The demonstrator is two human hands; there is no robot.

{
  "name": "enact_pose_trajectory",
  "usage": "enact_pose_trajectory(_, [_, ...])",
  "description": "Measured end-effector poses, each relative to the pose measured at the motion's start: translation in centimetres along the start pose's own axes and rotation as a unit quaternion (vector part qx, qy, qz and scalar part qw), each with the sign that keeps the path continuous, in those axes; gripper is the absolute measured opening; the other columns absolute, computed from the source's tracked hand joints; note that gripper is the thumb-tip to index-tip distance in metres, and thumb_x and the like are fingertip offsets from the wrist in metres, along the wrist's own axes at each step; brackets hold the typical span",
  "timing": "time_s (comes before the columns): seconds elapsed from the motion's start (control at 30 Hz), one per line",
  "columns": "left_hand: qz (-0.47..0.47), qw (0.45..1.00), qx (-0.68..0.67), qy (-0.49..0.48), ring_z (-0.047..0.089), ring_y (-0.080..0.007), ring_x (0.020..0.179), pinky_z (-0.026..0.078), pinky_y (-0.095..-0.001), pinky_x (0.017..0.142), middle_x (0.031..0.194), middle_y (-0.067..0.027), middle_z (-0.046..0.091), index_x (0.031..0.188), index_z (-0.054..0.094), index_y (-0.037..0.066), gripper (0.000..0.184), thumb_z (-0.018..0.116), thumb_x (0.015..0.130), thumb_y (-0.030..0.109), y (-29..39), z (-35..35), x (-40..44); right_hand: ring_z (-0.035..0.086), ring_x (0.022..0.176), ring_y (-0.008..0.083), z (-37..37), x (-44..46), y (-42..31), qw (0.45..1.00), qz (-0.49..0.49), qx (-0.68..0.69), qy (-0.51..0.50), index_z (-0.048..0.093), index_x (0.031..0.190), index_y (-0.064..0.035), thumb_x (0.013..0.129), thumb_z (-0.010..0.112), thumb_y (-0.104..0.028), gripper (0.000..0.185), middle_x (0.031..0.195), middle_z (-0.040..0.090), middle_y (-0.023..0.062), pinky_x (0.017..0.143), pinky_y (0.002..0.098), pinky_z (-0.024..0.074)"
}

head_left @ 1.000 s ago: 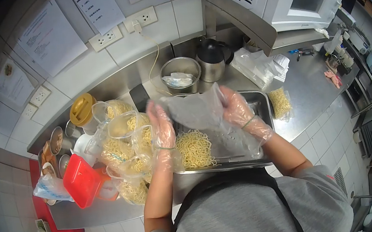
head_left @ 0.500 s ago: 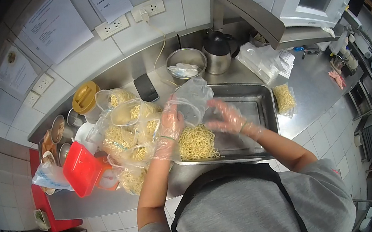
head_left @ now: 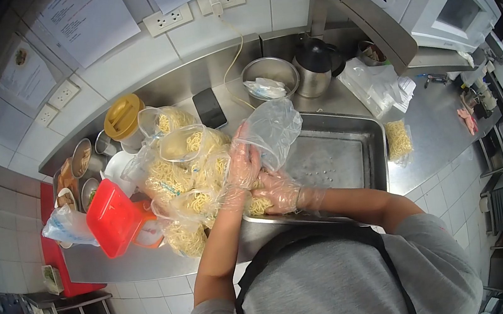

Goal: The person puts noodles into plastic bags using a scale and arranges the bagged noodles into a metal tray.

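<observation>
My left hand (head_left: 243,163), in a clear plastic glove, grips the rim of a clear plastic bag (head_left: 273,130) whose mouth hangs over the metal tray (head_left: 377,153). My right hand (head_left: 279,191), also gloved, is down in the tray's left end with its fingers curled over yellow noodles (head_left: 259,205). Most of that noodle pile is hidden under the two hands, which almost touch. Left of my left hand lie several open plastic bags of noodles (head_left: 168,177), heaped together on the counter.
A red plastic container (head_left: 110,217) and a yellow-lidded jar (head_left: 124,119) stand at the left. Behind the tray are a phone (head_left: 210,108), a metal bowl (head_left: 270,78) and a steel jug (head_left: 313,72). One noodle bag (head_left: 398,141) lies right of the tray, below a microwave (head_left: 447,4).
My right hand has come left and down from above the tray onto the noodles. The plastic bag in my left hand has opened out over the tray. The camera view has shifted slightly.
</observation>
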State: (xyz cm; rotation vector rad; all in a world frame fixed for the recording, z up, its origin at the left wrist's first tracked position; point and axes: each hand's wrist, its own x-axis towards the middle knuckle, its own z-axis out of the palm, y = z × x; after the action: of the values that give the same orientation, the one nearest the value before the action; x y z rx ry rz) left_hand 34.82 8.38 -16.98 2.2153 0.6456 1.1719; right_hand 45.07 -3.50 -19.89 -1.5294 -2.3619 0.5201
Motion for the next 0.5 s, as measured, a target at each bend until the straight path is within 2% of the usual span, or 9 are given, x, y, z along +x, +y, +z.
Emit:
enact_pose_trajectory(0.13, [0.009, 1.000, -0.002, -0.009, 0.047, -0.0410, 0.121, 0.039, -0.0418, 0.101, 0.132, -0.0241, 0.048, 0.134, 0.042, -0.002, 0.053, 0.053, 0.083, -0.003, 0.4, 0.2, 0.1, 0.047, 0.113, 0.0426, 1.3, 1.0, -1.5, 0.999, 0.046, -0.019, -0.020, 0.063, 0.113, -0.0150, 0.072, 0.067, -0.022, 0.042, 0.130, 0.042, 0.0198, 0.094, 0.0501, 0.0430])
enact_pose_trajectory(0.23, [0.016, 0.999, -0.004, -0.036, 0.047, -0.0408, 0.122, 0.039, -0.0406, 0.102, 0.134, -0.0244, 0.046, 0.135, 0.042, -0.001, 0.055, 0.051, 0.081, -0.005, 0.4, 0.1, 0.4, 0.057, 0.099, 0.0368, 2.1, 1.0, -1.4, 0.998, 0.050, -0.024, 0.040, 0.067, 0.106, -0.0128, 0.073, 0.067, -0.021, 0.035, 0.115, 0.055, 0.0166, 0.084, 0.0451, 0.0499])
enact_pose_trajectory(0.33, [0.032, 0.995, 0.011, -0.093, 0.047, -0.0382, 0.123, 0.039, -0.0393, 0.102, 0.137, -0.0229, 0.044, 0.136, 0.042, 0.000, 0.059, 0.049, 0.078, -0.007, 0.5, -0.3, 1.3, 0.063, 0.090, 0.0257, 2.7, 1.3, 0.2, 0.994, 0.054, 0.055, 0.073, 0.067, 0.107, -0.0096, 0.072, 0.070, -0.017, 0.036, 0.105, 0.064, 0.0125, 0.079, 0.0391, 0.0522])
enact_pose_trajectory(0.37, [0.037, 0.992, 0.031, -0.114, 0.049, -0.0379, 0.121, 0.041, -0.0393, 0.100, 0.139, -0.0221, 0.043, 0.136, 0.042, 0.001, 0.061, 0.049, 0.077, -0.008, 0.2, -0.3, 1.5, 0.064, 0.089, 0.0221, 2.7, 0.8, 0.9, 0.978, 0.120, 0.163, 0.058, 0.066, 0.108, -0.0080, 0.072, 0.071, -0.015, 0.036, 0.104, 0.065, 0.0110, 0.079, 0.0367, 0.0521])
enact_pose_trajectory(0.43, [0.047, 0.984, 0.069, -0.158, 0.052, -0.0372, 0.117, 0.045, -0.0393, 0.095, 0.141, -0.0206, 0.041, 0.137, 0.042, 0.004, 0.065, 0.048, 0.074, -0.009, -0.5, -0.3, 1.7, 0.064, 0.088, 0.0148, 1.7, -0.6, 2.2, 0.895, 0.246, 0.371, 0.026, 0.065, 0.108, -0.0048, 0.072, 0.073, -0.010, 0.038, 0.101, 0.068, 0.0079, 0.078, 0.0319, 0.0518])
enact_pose_trajectory(0.47, [0.053, 0.979, 0.083, -0.181, 0.054, -0.0377, 0.113, 0.047, -0.0396, 0.092, 0.142, -0.0202, 0.040, 0.138, 0.042, 0.006, 0.065, 0.048, 0.074, -0.009, -0.2, -0.4, 2.1, 0.062, 0.090, 0.0095, -3.0, -1.9, 0.4, 0.856, 0.262, 0.446, -0.020, 0.064, 0.109, -0.0013, 0.070, 0.073, -0.004, 0.040, 0.106, 0.066, 0.0062, 0.078, 0.0271, 0.0506])
enact_pose_trajectory(0.5, [0.059, 0.972, 0.096, -0.204, 0.056, -0.0381, 0.110, 0.049, -0.0400, 0.089, 0.143, -0.0197, 0.039, 0.138, 0.042, 0.007, 0.066, 0.048, 0.074, -0.009, 0.3, -0.5, 2.5, 0.062, 0.090, 0.0110, -2.8, -2.8, 1.1, 0.820, 0.232, 0.523, 0.001, 0.062, 0.113, -0.0008, 0.071, 0.073, -0.005, 0.043, 0.106, 0.066, 0.0057, 0.079, 0.0277, 0.0507])
